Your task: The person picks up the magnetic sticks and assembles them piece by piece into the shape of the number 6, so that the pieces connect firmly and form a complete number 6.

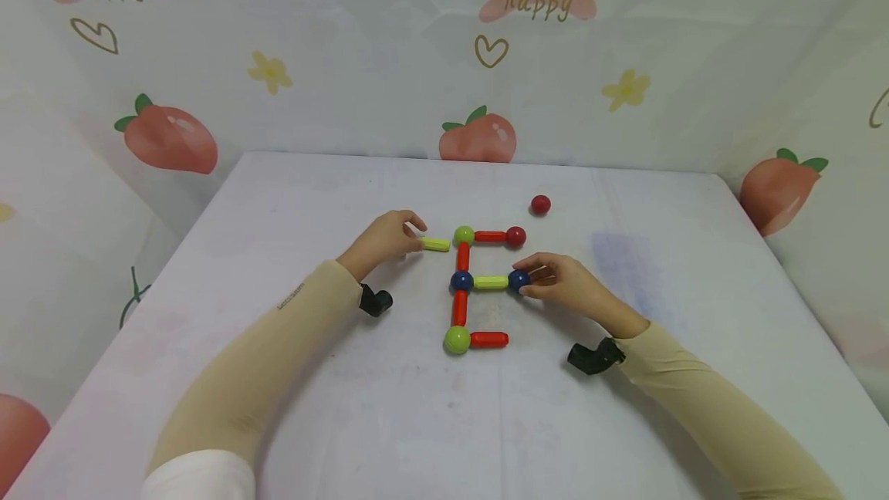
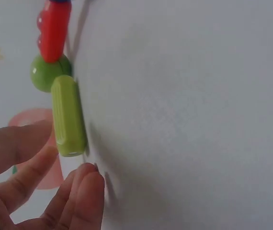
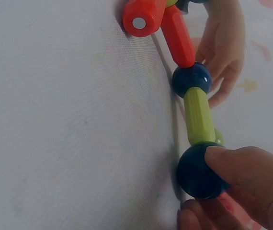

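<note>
My right hand (image 1: 566, 284) pinches a dark blue ball (image 3: 201, 170), thumb on top and fingers beneath in the right wrist view. That ball sits on the right end of a yellow-green magnetic rod (image 1: 491, 282), whose other end meets a second blue ball (image 1: 461, 282). At the left, my left hand (image 1: 389, 240) has its fingers spread around the near end of another yellow-green rod (image 2: 68, 117), without a visible pinch. The rod's far end lies by a green ball (image 1: 464, 235); whether they touch, I cannot tell.
Red rods (image 1: 463, 257) link the green and blue balls in a column down to a larger green ball (image 1: 457, 339). From it a red rod (image 1: 489, 339) points right. A red ball (image 1: 515, 237) ends the top arm; a loose red ball (image 1: 540, 204) lies behind.
</note>
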The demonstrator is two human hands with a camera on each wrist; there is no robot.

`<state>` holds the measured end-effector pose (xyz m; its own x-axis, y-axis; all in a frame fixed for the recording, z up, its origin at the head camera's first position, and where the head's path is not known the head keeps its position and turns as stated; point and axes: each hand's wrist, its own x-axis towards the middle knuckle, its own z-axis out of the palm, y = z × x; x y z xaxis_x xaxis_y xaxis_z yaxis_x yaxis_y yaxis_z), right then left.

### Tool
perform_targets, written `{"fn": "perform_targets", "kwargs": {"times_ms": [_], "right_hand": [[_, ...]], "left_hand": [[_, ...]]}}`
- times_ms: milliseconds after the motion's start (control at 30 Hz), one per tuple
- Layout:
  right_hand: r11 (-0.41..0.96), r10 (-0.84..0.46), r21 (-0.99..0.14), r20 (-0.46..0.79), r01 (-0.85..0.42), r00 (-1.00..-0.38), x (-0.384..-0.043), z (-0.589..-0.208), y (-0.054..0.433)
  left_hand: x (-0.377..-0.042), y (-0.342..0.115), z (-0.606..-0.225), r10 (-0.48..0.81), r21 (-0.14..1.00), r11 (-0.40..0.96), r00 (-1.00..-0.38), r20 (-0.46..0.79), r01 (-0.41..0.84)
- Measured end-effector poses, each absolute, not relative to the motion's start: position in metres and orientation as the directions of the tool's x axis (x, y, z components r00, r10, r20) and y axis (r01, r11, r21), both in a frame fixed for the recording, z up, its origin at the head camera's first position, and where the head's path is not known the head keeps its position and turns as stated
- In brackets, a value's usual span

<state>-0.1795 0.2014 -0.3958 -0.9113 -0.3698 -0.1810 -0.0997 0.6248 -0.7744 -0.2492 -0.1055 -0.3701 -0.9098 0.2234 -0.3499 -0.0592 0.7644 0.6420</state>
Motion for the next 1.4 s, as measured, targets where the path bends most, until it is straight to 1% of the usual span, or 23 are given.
{"fn": "perform_targets", "kwargs": {"times_ms": [267,500,633,767,967,1100,1267,1400], "right_hand": [[0.62,-0.38,-0.776,-0.167,-0.117,-0.91,-0.18,-0.397,0.202],[0.615,-0.38,-0.78,-0.162,-0.118,-0.911,-0.18,-0.398,0.202],[0.612,-0.379,-0.782,-0.165,-0.113,-0.91,-0.18,-0.398,0.202],[0.615,-0.377,-0.781,-0.172,-0.107,-0.91,-0.18,-0.398,0.202],[0.606,-0.391,-0.785,-0.155,-0.126,-0.907,-0.18,-0.399,0.203],[0.6,-0.394,-0.79,-0.15,-0.13,-0.907,-0.18,-0.398,0.203],[0.594,-0.407,-0.791,-0.137,-0.148,-0.903,-0.18,-0.398,0.203],[0.595,-0.409,-0.789,-0.13,-0.155,-0.903,-0.181,-0.399,0.203]], "left_hand": [[-0.26,-0.102,-0.373,0.229,0.605,0.794,-0.892,-0.391,-0.061],[-0.264,-0.098,-0.374,0.206,0.586,0.806,-0.89,-0.406,-0.081],[-0.263,-0.098,-0.375,0.208,0.602,0.795,-0.898,-0.389,-0.077],[-0.257,-0.098,-0.369,0.218,0.622,0.782,-0.914,-0.343,-0.047],[-0.239,-0.089,-0.346,0.234,0.672,0.74,-0.923,-0.307,-0.036],[-0.218,-0.077,-0.334,0.289,0.685,0.728,-0.918,-0.271,0.026],[-0.19,-0.061,-0.336,0.396,0.677,0.721,-0.89,-0.225,0.149],[-0.175,-0.052,-0.349,0.454,0.672,0.714,-0.86,-0.232,0.196]]}}
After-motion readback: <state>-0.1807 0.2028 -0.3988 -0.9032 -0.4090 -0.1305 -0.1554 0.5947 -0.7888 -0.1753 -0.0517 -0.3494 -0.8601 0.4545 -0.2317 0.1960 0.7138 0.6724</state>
